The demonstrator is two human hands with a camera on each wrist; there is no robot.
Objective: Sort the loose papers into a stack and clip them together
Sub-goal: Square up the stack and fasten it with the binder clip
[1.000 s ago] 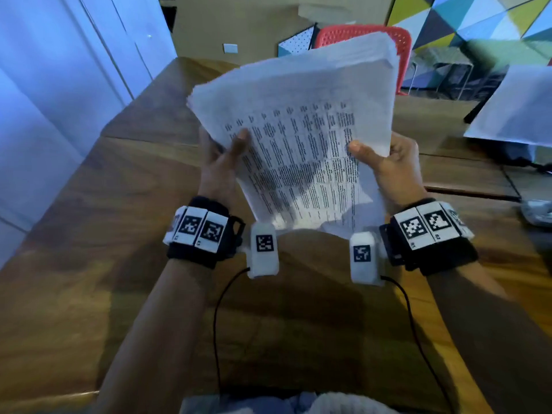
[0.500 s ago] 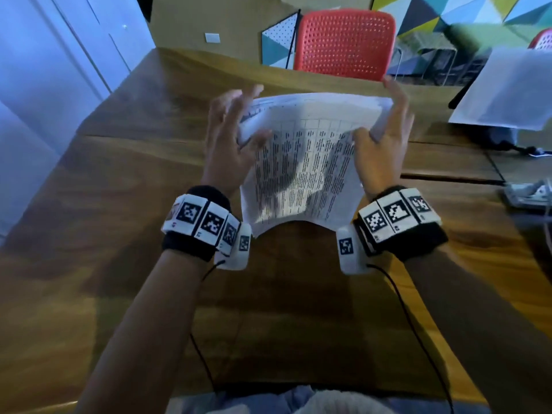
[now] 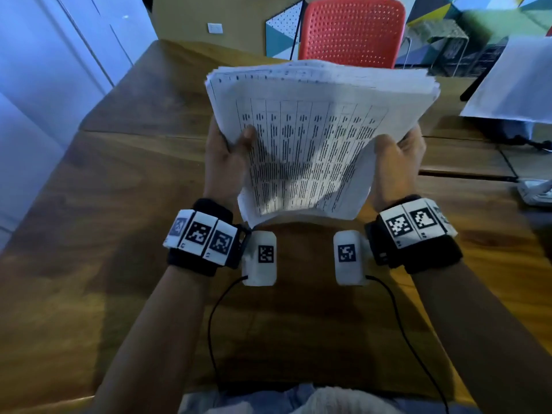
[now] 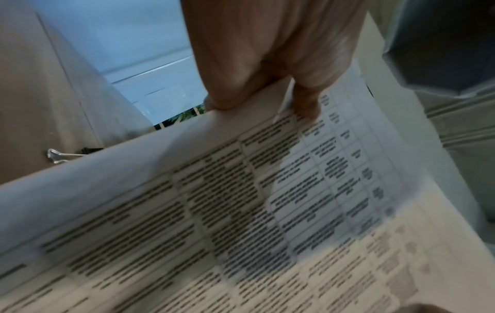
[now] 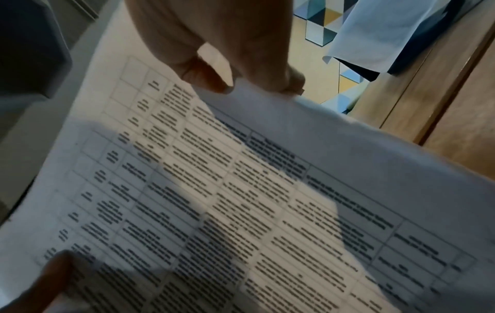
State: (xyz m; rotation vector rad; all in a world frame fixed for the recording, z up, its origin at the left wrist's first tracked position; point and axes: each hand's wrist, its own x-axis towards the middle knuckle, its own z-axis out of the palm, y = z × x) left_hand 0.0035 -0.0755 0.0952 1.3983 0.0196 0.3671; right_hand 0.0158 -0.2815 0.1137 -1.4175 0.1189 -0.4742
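Note:
A thick stack of printed papers (image 3: 313, 138) with table text stands tilted up above the wooden table (image 3: 119, 204), its top edges slightly uneven. My left hand (image 3: 231, 144) grips its left side, thumb on the front sheet and fingers hidden behind. My right hand (image 3: 397, 150) grips the right side the same way. The left wrist view shows my left hand (image 4: 267, 63) pinching the papers (image 4: 241, 201), and a binder clip (image 4: 61, 155) lying on the table beyond them. In the right wrist view my right hand (image 5: 227, 53) pinches the papers' (image 5: 241, 190) edge.
A red chair (image 3: 352, 31) stands at the table's far side. A white sheet (image 3: 513, 82) lies over something dark at the far right, with a cable and a grey object (image 3: 534, 192) near the right edge. Wrist-camera cables hang below my forearms.
The stack went down onto the table half a second ago, with my fingers over its top edge. Now it is lifted again and both hands hold it by the sides.

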